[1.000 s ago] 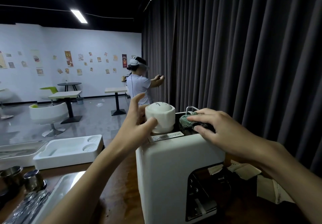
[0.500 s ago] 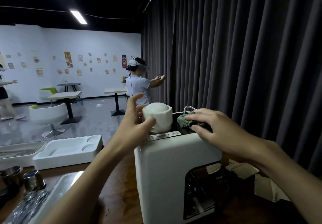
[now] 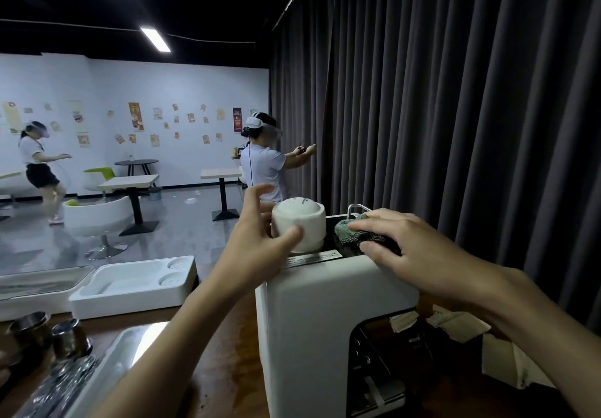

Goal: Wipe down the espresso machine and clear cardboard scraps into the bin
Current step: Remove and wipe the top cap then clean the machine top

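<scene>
Pressing a greenish cloth (image 3: 349, 233) down onto the dark top panel of the white espresso machine (image 3: 325, 326), toward its right rear, with the right hand (image 3: 409, 248) lying palm-down and curling its fingers over the fabric. Reaching in with that forearm from the lower right, passing above the machine's right front corner. Clasping the white domed cap (image 3: 300, 222) standing on the left side of the same top with the left hand (image 3: 257, 251), setting the thumb against the cap's near face and wrapping the other fingers round its far left side, the forefinger rising above the rest. Stretching the left forearm up from the bottom edge over the wooden worktop (image 3: 224, 352) carrying the machine. Working just beside cardboard scraps (image 3: 455, 323) lying on the worktop to the machine's right, in front of a dark pleated curtain (image 3: 455, 108). Sharing the worktop's left end with a white foam tray (image 3: 130, 290), two metal cups (image 3: 68, 336) and a steel tray (image 3: 123, 356).
</scene>
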`<state>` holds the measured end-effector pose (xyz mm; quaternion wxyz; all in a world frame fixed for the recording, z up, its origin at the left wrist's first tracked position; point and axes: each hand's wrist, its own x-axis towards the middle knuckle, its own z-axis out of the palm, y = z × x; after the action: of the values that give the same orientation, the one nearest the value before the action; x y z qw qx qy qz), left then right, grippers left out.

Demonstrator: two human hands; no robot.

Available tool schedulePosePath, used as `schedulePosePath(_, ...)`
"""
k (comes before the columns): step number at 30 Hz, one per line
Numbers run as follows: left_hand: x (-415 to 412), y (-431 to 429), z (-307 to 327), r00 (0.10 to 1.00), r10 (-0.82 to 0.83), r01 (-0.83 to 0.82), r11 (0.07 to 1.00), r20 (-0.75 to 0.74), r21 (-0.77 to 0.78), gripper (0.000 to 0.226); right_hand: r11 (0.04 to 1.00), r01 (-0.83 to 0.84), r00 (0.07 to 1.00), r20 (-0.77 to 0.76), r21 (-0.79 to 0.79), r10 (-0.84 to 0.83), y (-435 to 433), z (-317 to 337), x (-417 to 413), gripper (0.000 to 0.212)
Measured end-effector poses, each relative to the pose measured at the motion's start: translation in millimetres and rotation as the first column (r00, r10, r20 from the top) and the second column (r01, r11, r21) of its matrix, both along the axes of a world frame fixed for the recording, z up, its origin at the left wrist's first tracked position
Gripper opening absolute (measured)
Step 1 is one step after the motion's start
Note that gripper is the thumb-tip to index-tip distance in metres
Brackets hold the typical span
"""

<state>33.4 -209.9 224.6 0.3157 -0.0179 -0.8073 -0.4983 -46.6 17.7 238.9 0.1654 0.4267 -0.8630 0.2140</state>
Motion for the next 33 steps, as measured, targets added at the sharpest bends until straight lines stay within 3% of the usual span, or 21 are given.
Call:
schedulePosePath(2,1,0,-1,0.999,-0.035,0.035,0.999,0.013,-0.002,0.070,0.997,0.005,1.000,0.022,0.078,-0.007,3,4,1,0.048)
schedulePosePath(5,-2,-1,-4,0.999,0.043,-0.043,0.997,-0.009,-0.066,0.073,0.982,-0.002,1.000,-0.005,0.187,0.003,10,9,0,0.052)
schedulePosePath(8,-3,-4,-3,1.000,0.004,-0.004,1.000,0.000,-0.021,0.070,0.974,0.005,1.000,-0.014,0.228,-0.002,13,12,-1,0.053)
schedulePosePath(13,-7,-3,-4,0.998,0.061,-0.061,0.996,-0.007,-0.069,0.072,0.983,0.003,1.000,-0.018,0.185,0.000,10,12,-1,0.052)
schedulePosePath(17,-6,-4,-1,1.000,0.001,-0.001,0.999,0.013,-0.041,0.076,0.985,0.006,1.000,-0.004,0.170,-0.006,11,10,-3,0.051)
schedulePosePath(20,-9,-5,-4,0.997,0.072,-0.074,0.992,-0.022,-0.103,0.080,0.985,-0.005,1.000,0.002,0.170,0.005,10,11,-2,0.051)
schedulePosePath(24,-5,-3,-2,1.000,-0.009,0.011,0.998,0.030,-0.054,0.078,0.993,0.001,0.998,0.063,0.118,-0.008,11,11,0,0.044)
schedulePosePath(27,-6,-3,-5,0.999,0.049,-0.049,0.994,-0.003,-0.102,0.081,0.996,0.026,0.996,0.087,0.090,-0.034,10,9,-1,0.033)
schedulePosePath(30,-7,-5,-4,0.999,0.037,-0.037,0.997,-0.003,-0.065,0.072,0.998,0.005,0.999,0.049,0.066,-0.009,10,8,-2,0.031)
schedulePosePath(33,-6,-4,-3,1.000,0.006,-0.006,0.997,0.009,-0.077,0.081,0.999,-0.004,0.999,0.037,0.044,0.002,11,8,-2,0.033)
